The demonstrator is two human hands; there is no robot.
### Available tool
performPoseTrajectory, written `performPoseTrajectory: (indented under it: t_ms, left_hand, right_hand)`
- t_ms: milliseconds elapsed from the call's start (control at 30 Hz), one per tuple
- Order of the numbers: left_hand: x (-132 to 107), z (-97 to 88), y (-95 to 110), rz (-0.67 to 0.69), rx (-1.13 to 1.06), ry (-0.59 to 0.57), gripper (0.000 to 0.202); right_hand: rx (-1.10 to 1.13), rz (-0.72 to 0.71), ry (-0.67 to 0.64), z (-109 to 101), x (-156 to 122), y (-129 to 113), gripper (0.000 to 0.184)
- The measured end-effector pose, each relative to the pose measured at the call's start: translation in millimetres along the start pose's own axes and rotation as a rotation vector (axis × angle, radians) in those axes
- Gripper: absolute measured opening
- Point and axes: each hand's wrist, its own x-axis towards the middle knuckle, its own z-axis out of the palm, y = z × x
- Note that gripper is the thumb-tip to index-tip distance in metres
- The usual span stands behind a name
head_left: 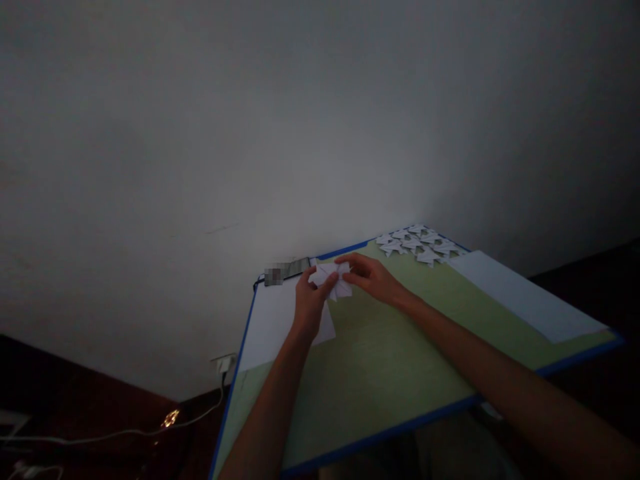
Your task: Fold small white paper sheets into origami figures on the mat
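Note:
A small piece of folded white paper [342, 288] with crease lines is held up above the table between both hands. My left hand [311, 297] pinches it from the left, thumb across its front. From the right, my right hand [369, 276] grips its edge with thumb and fingertips. The fingers behind the paper are partly hidden. Below my left hand lie white sheets of paper [263, 330] on the table's left side.
The green table [380, 373] has a blue edge and stands against a grey wall. Several folded white paper pieces [417, 244] lie at its far right corner. White paper [530, 293] lies along the right side. A dark, phone-like device [299, 268] rests at the back left. A plugged-in cable [220, 397] hangs left.

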Motion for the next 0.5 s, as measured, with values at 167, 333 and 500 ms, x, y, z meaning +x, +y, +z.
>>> performPoseTrajectory:
  t_ms: [167, 333, 500]
  left_hand:
    - [-1.1, -0.7, 4.0, 0.014, -0.098, 0.01, 0.07]
    - [-2.6, -2.3, 4.6, 0.133, -0.069, 0.021, 0.061]
    - [-1.9, -1.6, 5.8, 0.191, 0.015, 0.003, 0.051]
  right_hand:
    - [0.007, 0.047, 0.084, -3.1, 2.1, -1.1, 0.042]
    - [0.151, 0.142, 0.134, -2.6, 1.6, -5.4, 0.047]
    - [0.266, 0.176, 0.189, -3.6, 1.2, -7.2, 0.05]
